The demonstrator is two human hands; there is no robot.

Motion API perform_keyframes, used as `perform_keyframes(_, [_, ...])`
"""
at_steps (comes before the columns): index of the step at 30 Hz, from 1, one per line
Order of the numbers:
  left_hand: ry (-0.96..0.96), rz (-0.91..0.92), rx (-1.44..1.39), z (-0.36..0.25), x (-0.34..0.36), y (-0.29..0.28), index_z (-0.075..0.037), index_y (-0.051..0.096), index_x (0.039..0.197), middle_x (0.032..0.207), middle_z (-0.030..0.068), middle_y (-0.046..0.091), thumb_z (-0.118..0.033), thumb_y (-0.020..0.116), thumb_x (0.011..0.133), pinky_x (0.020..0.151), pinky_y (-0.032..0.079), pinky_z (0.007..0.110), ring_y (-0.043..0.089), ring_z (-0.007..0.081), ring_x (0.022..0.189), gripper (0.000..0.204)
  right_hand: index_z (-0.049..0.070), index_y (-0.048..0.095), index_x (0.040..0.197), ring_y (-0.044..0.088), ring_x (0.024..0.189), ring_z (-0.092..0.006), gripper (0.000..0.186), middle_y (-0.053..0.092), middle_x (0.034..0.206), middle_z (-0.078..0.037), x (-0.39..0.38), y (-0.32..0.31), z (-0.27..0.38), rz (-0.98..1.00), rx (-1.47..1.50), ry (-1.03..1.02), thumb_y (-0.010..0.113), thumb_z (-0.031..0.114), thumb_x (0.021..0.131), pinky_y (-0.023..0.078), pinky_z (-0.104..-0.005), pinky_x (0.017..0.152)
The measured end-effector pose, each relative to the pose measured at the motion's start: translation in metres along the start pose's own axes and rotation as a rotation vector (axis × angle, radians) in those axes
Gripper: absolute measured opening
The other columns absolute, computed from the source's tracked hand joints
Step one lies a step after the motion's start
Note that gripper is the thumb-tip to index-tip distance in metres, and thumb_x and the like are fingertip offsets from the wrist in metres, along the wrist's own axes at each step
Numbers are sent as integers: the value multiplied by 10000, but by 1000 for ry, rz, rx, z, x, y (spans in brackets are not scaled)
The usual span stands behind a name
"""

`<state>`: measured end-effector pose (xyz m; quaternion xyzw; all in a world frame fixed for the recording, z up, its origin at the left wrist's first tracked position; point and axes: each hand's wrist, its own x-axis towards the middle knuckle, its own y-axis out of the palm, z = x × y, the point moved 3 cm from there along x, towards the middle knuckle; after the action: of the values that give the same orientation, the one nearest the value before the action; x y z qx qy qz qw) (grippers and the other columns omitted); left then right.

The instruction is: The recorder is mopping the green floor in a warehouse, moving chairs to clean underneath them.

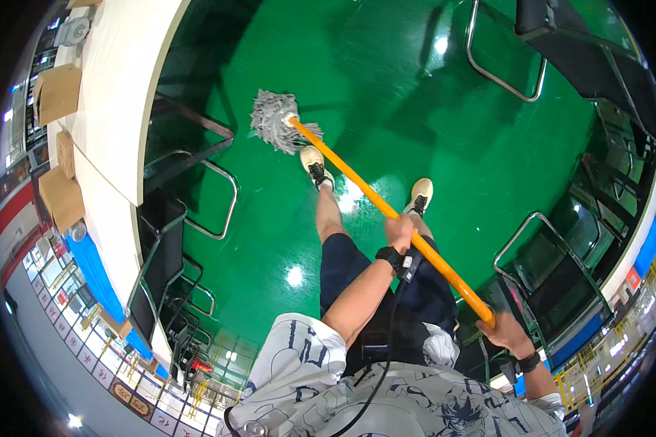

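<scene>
A string mop with an orange handle (357,182) slants across the view from lower right to upper left. Its grey mop head (273,120) lies spread on the glossy green floor, just ahead of my left shoe (315,167). Partway along the handle, my left hand (399,233) is wrapped round it, a dark band on that wrist. My right hand (506,333) closes over the handle's top end, out to the right of my body. The undersides of both grips are hidden.
On the left, a pale table (116,95) carries cardboard boxes (57,93), with black metal-framed chairs (168,247) along its edge. Another black chair (583,58) stands far right, and more chairs (561,284) line the right. My right shoe (420,195) is on the green floor (386,87).
</scene>
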<state>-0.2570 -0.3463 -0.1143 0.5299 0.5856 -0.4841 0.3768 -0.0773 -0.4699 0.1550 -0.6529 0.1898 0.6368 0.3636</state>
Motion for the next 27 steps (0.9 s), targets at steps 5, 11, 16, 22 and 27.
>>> perform_keyframes(5, [143, 6, -126, -141, 70, -109, 4, 450, 706, 537, 69, 480, -119, 516, 763, 387, 431, 316, 490, 193, 398, 150, -37, 569, 709, 534, 589, -397, 369, 536, 594, -228, 51, -35, 172, -18, -60, -109, 602, 330, 732, 434, -431, 529])
perform_keyframes(11, [235, -94, 53, -331, 217, -289, -42, 508, 630, 556, 72, 527, -304, 576, 783, 458, 401, 241, 496, 146, 486, 311, -62, 553, 617, 550, 629, -374, 445, 517, 581, -237, 183, -9, 399, -75, 145, -585, 536, 351, 784, 416, -427, 521])
perform_keyframes(16, [289, 128, -192, -388, 252, -332, -84, 455, 805, 640, 23, 492, -252, 589, 790, 483, 407, 264, 479, 146, 531, 215, -48, 531, 574, 528, 411, -255, 453, 540, 536, -159, 267, -18, 515, 227, 321, -626, 498, 340, 805, 431, -343, 410])
perform_keyframes(22, [207, 52, -202, -364, 245, -285, -53, 456, 772, 629, 43, 495, -269, 503, 830, 492, 411, 269, 481, 152, 553, 228, 51, 430, 580, 384, 315, -117, 358, 419, 427, -20, 300, 7, 443, 843, 1102, -436, 549, 320, 783, 266, -244, 301])
perform_keyframes(27, [323, 85, -2, -241, 212, -147, -56, 461, 718, 579, 64, 487, -248, 436, 821, 520, 416, 311, 478, 181, 532, 219, 104, 410, 674, 259, 325, -15, 297, 275, 450, 94, 267, -7, 245, 1177, 1523, -162, 458, 328, 864, 164, -180, 288])
